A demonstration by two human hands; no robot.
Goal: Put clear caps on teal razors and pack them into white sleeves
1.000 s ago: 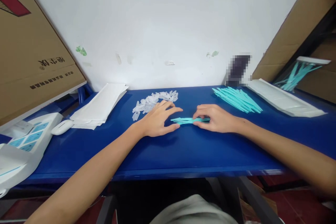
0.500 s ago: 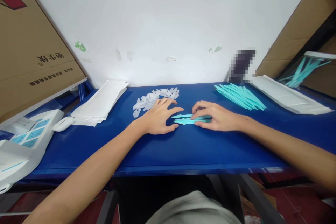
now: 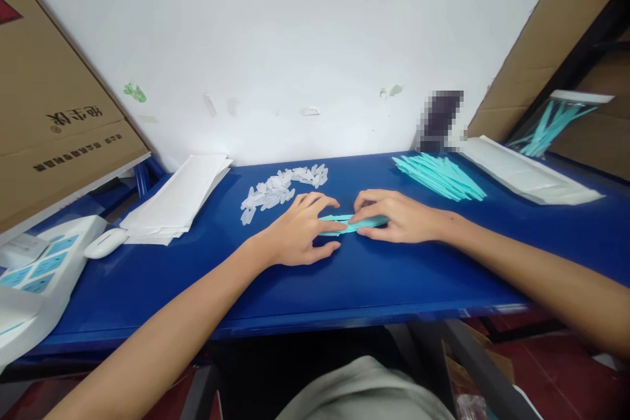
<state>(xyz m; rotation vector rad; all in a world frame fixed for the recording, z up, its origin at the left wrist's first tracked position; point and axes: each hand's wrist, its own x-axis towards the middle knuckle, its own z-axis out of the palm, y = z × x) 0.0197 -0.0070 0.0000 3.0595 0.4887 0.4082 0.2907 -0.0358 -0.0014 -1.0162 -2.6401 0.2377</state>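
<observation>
A few slim turquoise plastic sticks point(image 3: 352, 226) with notched, tapered ends lie side by side on the blue table, between my hands. My left hand point(image 3: 304, 230) reaches over their left end, index finger on top, the other fingers spread and the thumb apart on the near side. Curled round their right part is my right hand point(image 3: 394, 215), with its index finger pressing on top and its thumb along the near edge. Both palms hide some of the sticks. Beyond my left hand lies a loose pile of small translucent plastic caps point(image 3: 268, 191).
A pile of turquoise sticks point(image 3: 443, 177) lies at the back right, beside a flat white packet point(image 3: 531, 174). More sticks stand in a clear container point(image 3: 554, 125). White paper sheets point(image 3: 172, 203), a white mouse-shaped object point(image 3: 105, 243) and a white device point(image 3: 46, 275) occupy the left. Cardboard point(image 3: 59, 125) leans there.
My left index finger has come onto the left end of the sticks, covering more of it. My right hand keeps hold of their right part. The whole view has shifted slightly.
</observation>
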